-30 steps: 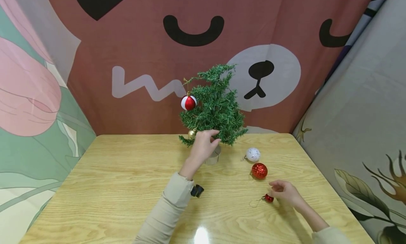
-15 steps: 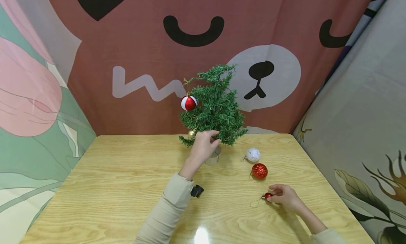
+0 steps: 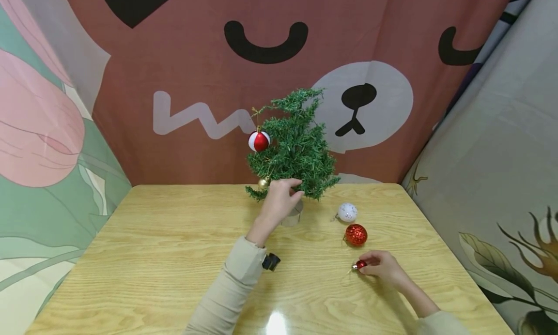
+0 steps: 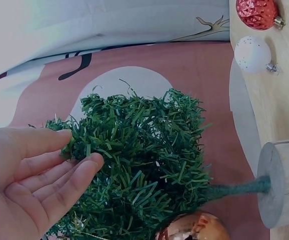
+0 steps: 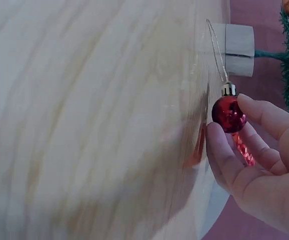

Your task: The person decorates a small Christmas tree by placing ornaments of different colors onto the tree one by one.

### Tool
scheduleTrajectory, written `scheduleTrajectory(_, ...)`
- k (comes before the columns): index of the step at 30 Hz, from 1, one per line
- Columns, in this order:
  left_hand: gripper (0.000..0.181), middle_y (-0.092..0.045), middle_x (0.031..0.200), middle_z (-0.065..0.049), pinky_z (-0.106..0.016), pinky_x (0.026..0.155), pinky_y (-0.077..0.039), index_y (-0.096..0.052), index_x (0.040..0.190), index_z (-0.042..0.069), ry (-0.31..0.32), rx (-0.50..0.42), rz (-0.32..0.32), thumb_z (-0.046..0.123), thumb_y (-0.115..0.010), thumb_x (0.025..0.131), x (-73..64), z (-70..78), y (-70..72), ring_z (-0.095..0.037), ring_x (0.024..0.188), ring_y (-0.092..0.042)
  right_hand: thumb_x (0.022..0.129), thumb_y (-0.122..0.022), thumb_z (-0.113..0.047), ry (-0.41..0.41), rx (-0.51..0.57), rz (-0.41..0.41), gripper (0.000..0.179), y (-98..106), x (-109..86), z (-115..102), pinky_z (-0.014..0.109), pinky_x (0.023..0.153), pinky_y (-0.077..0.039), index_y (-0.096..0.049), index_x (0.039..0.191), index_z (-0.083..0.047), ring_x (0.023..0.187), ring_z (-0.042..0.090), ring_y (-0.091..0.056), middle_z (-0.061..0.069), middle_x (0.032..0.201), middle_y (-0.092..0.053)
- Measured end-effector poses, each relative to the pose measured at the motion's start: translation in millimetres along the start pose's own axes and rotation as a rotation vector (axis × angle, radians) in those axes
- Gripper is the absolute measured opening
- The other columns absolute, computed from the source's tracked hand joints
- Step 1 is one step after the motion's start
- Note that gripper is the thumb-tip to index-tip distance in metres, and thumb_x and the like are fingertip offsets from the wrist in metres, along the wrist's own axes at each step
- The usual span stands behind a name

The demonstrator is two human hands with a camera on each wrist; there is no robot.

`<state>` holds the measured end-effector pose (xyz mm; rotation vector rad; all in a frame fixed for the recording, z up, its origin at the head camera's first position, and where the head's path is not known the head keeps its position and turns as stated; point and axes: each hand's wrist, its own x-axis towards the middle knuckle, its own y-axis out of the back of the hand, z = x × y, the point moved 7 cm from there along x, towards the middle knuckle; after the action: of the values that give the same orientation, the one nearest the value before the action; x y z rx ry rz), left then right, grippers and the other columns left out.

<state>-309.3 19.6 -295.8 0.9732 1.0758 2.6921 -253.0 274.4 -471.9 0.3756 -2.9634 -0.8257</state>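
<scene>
My right hand point(image 3: 383, 268) pinches a small shiny red Christmas bauble point(image 5: 228, 114) between thumb and fingers. Its silver cap and gold hanging loop point(image 5: 216, 50) point away from the palm. At the small green Christmas tree point(image 3: 301, 151), my left hand point(image 3: 279, 199) is held with relaxed fingers, fingertips point(image 4: 92, 161) at the lower foliage and a gap between thumb and index finger. A red-and-white bauble point(image 3: 259, 141) hangs high on the tree's left side. Lower down, a gold bauble point(image 3: 263, 183) hangs just beside the left hand.
A white speckled bauble point(image 3: 347, 212) and a larger textured red bauble point(image 3: 356, 235) lie on the wooden table point(image 3: 174, 257), right of the tree's round base point(image 3: 292, 216). A printed bear curtain point(image 3: 196, 73) hangs behind.
My right hand has closed its fingers round the small red bauble and shifted it slightly left and up in the head view. The left hand has stayed at the tree.
</scene>
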Motion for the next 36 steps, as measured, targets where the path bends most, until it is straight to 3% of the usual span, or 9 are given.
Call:
scheduleTrajectory(10,0.025,-0.066,0.089,-0.013,-0.014,0.048,-0.043,-0.064,0.106,-0.002,0.020,-0.002,-0.019,0.004,-0.064,0.082,0.2,-2.0,-0.6,-0.012,0.060,-0.060,0.074,-0.067,0.005,0.011,0.128,0.030,0.034,-14.7,10.3,-7.7,0.022,0.067,-0.050,-0.052,0.100,0.021,0.077,0.017,-0.060,0.026,0.090,-0.061)
scheduleTrajectory(22,0.026,-0.066,0.087,-0.012,-0.014,0.046,-0.042,-0.064,0.107,-0.001,0.035,0.008,-0.031,0.006,-0.064,0.082,0.3,-2.7,-2.0,-0.012,0.060,-0.059,0.077,-0.065,0.004,0.005,0.237,0.173,0.033,-15.2,19.2,-34.3,0.026,0.071,-0.050,-0.055,0.105,0.016,0.080,0.010,-0.060,0.024,0.098,-0.060)
scheduleTrajectory(31,0.026,-0.066,0.088,-0.012,-0.014,0.046,-0.041,-0.064,0.107,-0.001,0.036,-0.007,-0.029,0.006,-0.064,0.082,0.3,-4.4,-2.4,-0.011,0.059,-0.058,0.079,-0.065,-0.001,0.063,0.319,0.176,0.034,-18.6,26.0,-60.4,0.023,0.073,-0.049,-0.054,0.108,0.013,0.086,0.009,-0.058,0.014,0.101,-0.060)
scheduleTrajectory(36,0.026,-0.065,0.092,-0.013,-0.014,0.048,-0.042,-0.063,0.107,-0.002,0.023,-0.005,-0.024,0.006,-0.064,0.082,0.4,-4.4,-2.2,-0.011,0.060,-0.059,0.079,-0.064,0.001,0.145,0.372,0.172,0.037,-18.6,30.3,-75.8,0.024,0.073,-0.049,-0.052,0.111,0.015,0.088,0.009,-0.058,0.013,0.104,-0.060)
